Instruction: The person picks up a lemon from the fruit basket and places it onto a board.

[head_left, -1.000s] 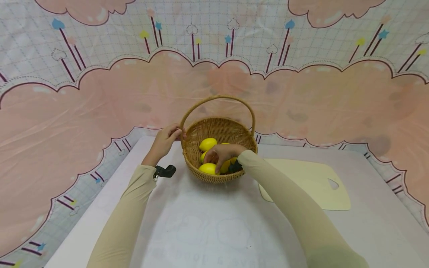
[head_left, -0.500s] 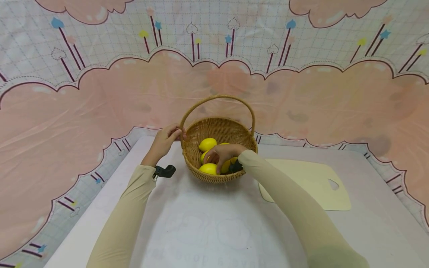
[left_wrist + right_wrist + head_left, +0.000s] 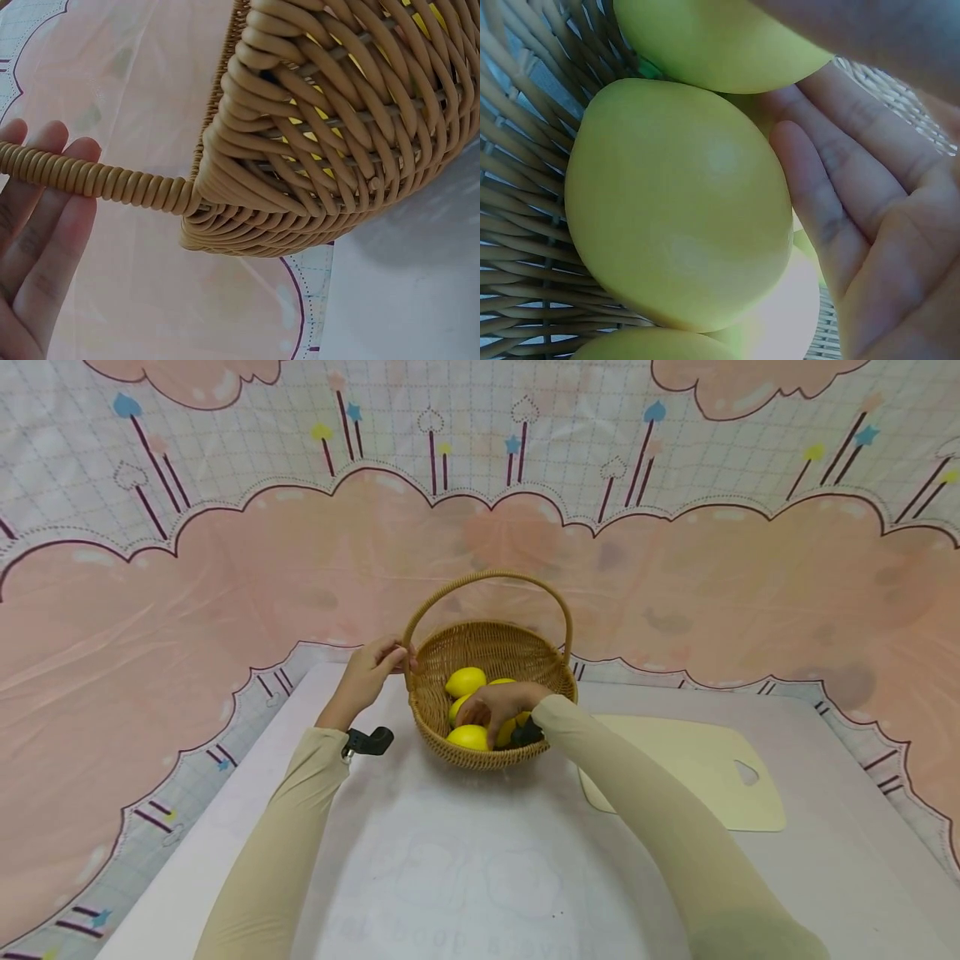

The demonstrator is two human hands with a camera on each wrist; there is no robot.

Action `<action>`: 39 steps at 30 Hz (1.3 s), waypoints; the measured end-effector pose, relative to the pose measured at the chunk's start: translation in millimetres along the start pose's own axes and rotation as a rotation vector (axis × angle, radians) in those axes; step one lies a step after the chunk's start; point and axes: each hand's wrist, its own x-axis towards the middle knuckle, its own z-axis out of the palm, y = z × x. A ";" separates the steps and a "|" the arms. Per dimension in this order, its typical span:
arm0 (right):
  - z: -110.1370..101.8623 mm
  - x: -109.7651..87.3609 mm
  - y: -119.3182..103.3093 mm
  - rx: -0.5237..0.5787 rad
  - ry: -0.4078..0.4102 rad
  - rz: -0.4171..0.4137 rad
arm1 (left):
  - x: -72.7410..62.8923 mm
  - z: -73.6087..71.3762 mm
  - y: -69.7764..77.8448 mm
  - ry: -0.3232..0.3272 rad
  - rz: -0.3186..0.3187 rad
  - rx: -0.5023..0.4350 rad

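A brown wicker basket (image 3: pixel 487 760) with a tall arched handle (image 3: pixel 491 575) holds several yellow lemons (image 3: pixel 467 682). My left hand (image 3: pixel 367 681) grips the handle's left foot; in the left wrist view, its fingers (image 3: pixel 56 225) lie behind the wrapped handle. My right hand (image 3: pixel 498 703) reaches inside the basket, thumb and fingers about the front lemon (image 3: pixel 468 737). From the right wrist, that lemon (image 3: pixel 720 41) shows at the top between thumb and fingertips. Another large lemon (image 3: pixel 679 202) lies beside the fingers (image 3: pixel 817 187). My right hand partly hides the lemons at the basket's right.
A cream cutting board (image 3: pixel 697 768) with a handle hole lies right of the basket, partly under the right sleeve (image 3: pixel 637 810). The white table (image 3: pixel 450 860) meets a pink patterned cloth (image 3: pixel 675 585) behind. A black wrist mount (image 3: pixel 369 742) sits on the left wrist.
Hands, basket and lemons stay almost in place; the head view shifts very slightly.
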 end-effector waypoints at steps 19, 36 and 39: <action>3.3 3.6 -3.0 -0.173 -0.037 -0.061 | 11.5 2.1 -33.0 0.007 0.012 -0.003; -6.0 -2.3 -3.9 -0.057 0.013 0.018 | 17.5 -1.9 -36.7 -0.034 -0.005 -0.043; -7.0 -3.7 -5.3 -0.042 0.015 0.022 | 19.4 -4.6 -38.2 -0.057 -0.032 -0.103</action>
